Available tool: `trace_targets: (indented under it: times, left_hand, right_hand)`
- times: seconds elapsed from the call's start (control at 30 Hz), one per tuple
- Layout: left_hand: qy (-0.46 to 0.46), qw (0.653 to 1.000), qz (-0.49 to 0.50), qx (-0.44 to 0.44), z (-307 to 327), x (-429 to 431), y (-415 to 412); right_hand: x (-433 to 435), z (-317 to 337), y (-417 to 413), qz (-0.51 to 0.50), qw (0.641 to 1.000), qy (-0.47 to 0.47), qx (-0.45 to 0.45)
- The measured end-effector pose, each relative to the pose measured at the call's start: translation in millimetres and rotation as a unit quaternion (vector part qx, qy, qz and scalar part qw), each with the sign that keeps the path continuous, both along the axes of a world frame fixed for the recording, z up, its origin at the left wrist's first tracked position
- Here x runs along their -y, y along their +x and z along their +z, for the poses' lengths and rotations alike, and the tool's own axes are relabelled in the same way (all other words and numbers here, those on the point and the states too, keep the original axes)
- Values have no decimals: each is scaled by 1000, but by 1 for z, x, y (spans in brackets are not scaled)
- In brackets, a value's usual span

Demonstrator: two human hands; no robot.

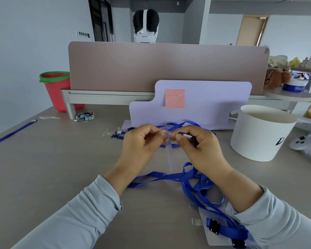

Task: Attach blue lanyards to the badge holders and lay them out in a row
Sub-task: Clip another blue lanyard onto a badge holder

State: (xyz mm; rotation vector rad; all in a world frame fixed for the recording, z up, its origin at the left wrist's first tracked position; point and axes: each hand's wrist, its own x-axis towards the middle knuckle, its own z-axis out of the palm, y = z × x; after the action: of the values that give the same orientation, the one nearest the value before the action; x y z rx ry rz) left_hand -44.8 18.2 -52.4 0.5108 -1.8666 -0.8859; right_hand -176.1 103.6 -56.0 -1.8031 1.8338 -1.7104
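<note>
My left hand (pixel 142 141) pinches the top of a clear badge holder (pixel 169 155), which hangs edge-on between both hands. My right hand (pixel 196 146) grips the clip end of a blue lanyard (pixel 169 177) and presses it against the holder's top. The lanyard's ribbon loops in a tangle on the table below my right wrist. Another badge holder (pixel 217 232) with blue straps and black buckles lies at the near right. More lanyard ends (pixel 118 134) lie behind my left hand. A single lanyard (pixel 13 133) lies stretched at the far left.
A white round box (pixel 258 133) stands at the right, a game controller (pixel 305 144) beside it. A lilac board (pixel 196 103) with a pink note leans on the desk divider (pixel 151 65). A red bucket (pixel 59 90) stands far left. A person sits behind the divider.
</note>
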Motion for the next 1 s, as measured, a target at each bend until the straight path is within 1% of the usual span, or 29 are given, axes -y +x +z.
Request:
trace_targets:
  times: [0.03, 0.13, 0.17, 0.2, 0.3, 0.33, 0.4, 0.43, 0.57, 0.73, 0.83, 0.93, 1.0]
  left_hand:
    - [-9, 1000, -1, 4, -1, 2, 0]
    - [-72, 997, 19, 16, -3, 7, 1]
    - [-77, 997, 16, 20, -3, 8, 2]
    - [-57, 998, -4, 22, -4, 9, 2]
    - [89, 991, -91, 34, -7, 13, 3]
    - [111, 987, -107, 49, -9, 15, 4]
    - [109, 983, -128, 77, -12, 16, 4]
    - [104, 983, -127, 77, -14, 15, 4]
    - [61, 993, -91, 43, -17, 13, 2]
    - [-12, 997, -26, 71, -16, 18, 5]
    - [-32, 998, -15, 43, -14, 14, 5]
    - [-55, 998, 33, 14, -14, 15, 5]
    - [-51, 997, 62, -15, -15, 16, 2]
  right_hand:
    - [0, 0, 0, 9, 1000, 11, 21]
    - [1, 0, -1, 45, 996, 27, 68]
    - [1, 0, -1, 59, 994, 32, 84]
    - [1, 0, -1, 73, 992, 38, 100]
    - [0, 1, 0, 102, 986, 43, 122]
    - [-1, 1, 1, 108, 986, 43, 123]
    - [-2, 3, 2, 115, 985, 50, 117]
    - [-2, 3, 3, 116, 986, 58, 110]
    - [-4, 7, 4, 107, 988, 71, 87]
    - [-3, 7, 5, 27, 994, 83, 72]
    - [-1, 8, 5, 2, 993, 105, 59]
    - [-1, 9, 5, -3, 991, 129, 27]
    - [-2, 10, 6, -1, 990, 138, 0]
